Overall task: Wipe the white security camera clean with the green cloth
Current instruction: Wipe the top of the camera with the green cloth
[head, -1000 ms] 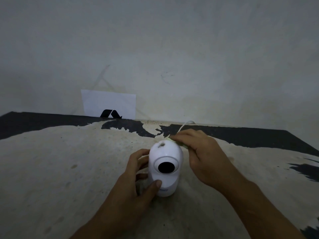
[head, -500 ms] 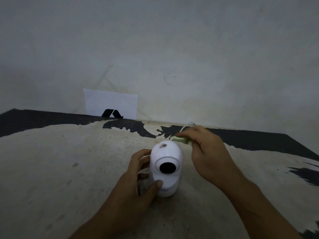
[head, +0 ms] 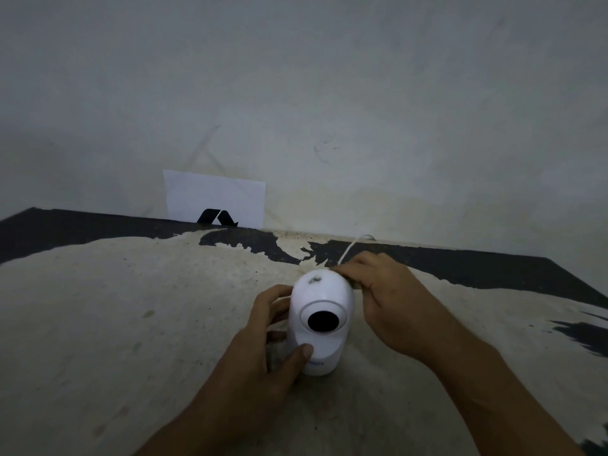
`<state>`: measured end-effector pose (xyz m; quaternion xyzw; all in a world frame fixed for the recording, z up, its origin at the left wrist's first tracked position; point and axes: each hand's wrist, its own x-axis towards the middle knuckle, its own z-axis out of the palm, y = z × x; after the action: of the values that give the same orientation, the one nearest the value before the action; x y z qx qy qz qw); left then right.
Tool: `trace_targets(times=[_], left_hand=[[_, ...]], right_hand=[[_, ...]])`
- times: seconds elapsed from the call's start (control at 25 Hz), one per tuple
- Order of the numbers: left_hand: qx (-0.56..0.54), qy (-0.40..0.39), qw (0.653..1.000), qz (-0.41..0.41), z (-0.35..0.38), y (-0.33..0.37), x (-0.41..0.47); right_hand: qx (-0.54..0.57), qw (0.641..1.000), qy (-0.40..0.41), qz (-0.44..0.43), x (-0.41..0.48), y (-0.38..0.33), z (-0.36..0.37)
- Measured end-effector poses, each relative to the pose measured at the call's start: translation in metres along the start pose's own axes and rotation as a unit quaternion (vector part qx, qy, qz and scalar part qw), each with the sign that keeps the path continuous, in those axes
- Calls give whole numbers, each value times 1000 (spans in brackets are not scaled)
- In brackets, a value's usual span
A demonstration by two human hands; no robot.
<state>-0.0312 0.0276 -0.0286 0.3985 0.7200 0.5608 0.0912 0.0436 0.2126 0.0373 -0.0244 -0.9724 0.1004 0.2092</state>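
Note:
The white security camera stands upright on the worn table, its dark round lens facing me and a small grey smudge on its top. My left hand grips its body from the left, thumb on the front of the base. My right hand is at the camera's upper right, fingers pinched over the rear of the dome. The green cloth is almost fully hidden under those fingers; only a dim edge shows. A thin white cable runs from behind the camera toward the wall.
The table has a pale, peeling top with black patches along its far edge. A white card with a black logo leans against the wall at the back left. The plain wall rises close behind the table.
My right hand has moved from just behind the dome down onto its upper right rear, and the cloth, visible half a second ago, is now mostly covered. My left hand and the camera have stayed put.

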Motion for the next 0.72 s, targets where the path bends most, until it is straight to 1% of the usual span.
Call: trace_targets(times=[0.04, 0.08, 0.16, 0.2, 0.24, 0.32, 0.44, 0.48, 0.6, 0.64, 0.72], left_hand=[[1, -1, 1000, -1, 0, 0, 0], [0, -2, 1000, -1, 0, 1, -1], [-2, -3, 1000, -2, -1, 2, -1], [-2, -3, 1000, -6, 0, 2, -1], [0, -1, 1000, -10, 0, 2, -1], [3, 2, 1000, -14, 0, 2, -1], [1, 1, 1000, -12, 1, 4, -1], [0, -2, 1000, -12, 0, 4, -1], [-5, -7, 1000, -14, -1, 4, -1], [-7, -7, 1000, -15, -1, 4, -1], [-5, -5, 1000, -19, -1, 3, -1]], right_hand=[[-5, 1000, -11, 9, -1, 2, -1], [7, 1000, 1, 17, -2, 1, -3], [53, 996, 73, 19, -1, -5, -11], [72, 993, 97, 6, 0, -12, -15], [80, 992, 96, -13, 1, -19, -18], [72, 995, 51, -39, 1, -26, -17], [2, 1000, 12, -6, -1, -18, -12], [-9, 1000, 16, 11, -2, -16, -13], [20, 996, 80, 42, -3, -19, -27], [26, 995, 91, 44, -3, -23, -32], [30, 996, 76, 35, -3, -32, -35]])
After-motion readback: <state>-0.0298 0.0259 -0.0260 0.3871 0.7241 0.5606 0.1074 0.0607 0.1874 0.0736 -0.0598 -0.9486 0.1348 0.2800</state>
